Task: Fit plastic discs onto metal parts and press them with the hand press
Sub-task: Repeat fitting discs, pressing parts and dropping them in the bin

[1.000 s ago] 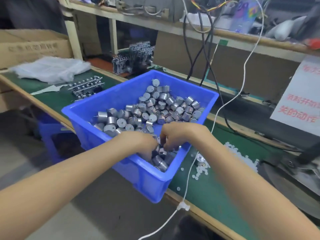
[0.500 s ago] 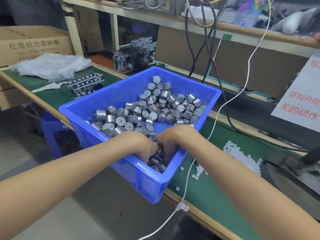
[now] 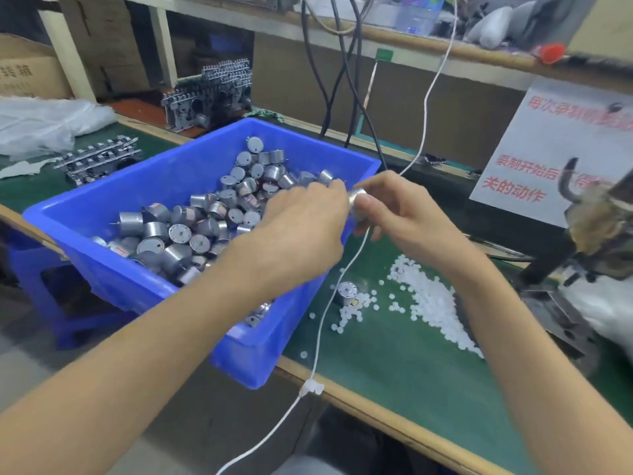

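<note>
Both hands are rising out of the blue bin [image 3: 191, 159], where they were digging. The right hand [image 3: 404, 217] is pinching a shiny silver metal part [image 3: 357, 195] over the bin's right rim; the left hand [image 3: 305, 228] is curling beside it, its grip not showing.

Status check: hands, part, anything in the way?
Right hand pinches a part above the bin rim. Left hand at same part, grip hidden. Discs piled on mat. White cable runs beneath both hands.
</note>
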### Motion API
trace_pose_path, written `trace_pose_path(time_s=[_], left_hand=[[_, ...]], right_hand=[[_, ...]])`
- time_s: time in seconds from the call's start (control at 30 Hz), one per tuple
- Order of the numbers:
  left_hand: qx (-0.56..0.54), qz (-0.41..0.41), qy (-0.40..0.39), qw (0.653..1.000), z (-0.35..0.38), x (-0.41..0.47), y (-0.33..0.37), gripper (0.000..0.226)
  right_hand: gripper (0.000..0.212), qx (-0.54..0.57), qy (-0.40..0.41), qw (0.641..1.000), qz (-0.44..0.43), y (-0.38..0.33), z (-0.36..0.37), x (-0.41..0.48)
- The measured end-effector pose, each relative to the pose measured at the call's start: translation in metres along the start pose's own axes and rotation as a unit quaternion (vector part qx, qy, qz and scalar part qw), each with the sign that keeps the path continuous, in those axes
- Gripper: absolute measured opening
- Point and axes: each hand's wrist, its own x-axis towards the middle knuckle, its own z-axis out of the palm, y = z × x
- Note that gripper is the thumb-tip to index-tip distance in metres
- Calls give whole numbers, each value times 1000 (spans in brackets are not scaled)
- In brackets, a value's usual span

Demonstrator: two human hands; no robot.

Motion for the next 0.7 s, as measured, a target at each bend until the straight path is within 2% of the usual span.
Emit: trace_pose_path(time_s=[0.1,0.17,0.23,0.3,0.4,0.5,0.7], left_hand=[[3,43,-53,998,25,0,55,31],[-7,57,-124,991,59,4,79,23],[18,60,-180,982,99,10,86,32],[54,64,-186,979,131,16,83,35],[31,45,-176,983,155,25,75,26],[-73,-7,-198,978,161,31,67,19],[-118,15,-202,972,162,27,58,25]], right_hand=[[15,29,52,996,73,46,-22,-48],[10,18,90,986,137,79,-28,-80],[10,26,145,970,194,105,-26,-107],[12,62,188,954,223,122,-19,-126],[20,117,221,940,234,133,-7,-138],[20,163,234,929,236,137,6,-140],[17,189,260,920,225,141,18,-141]])
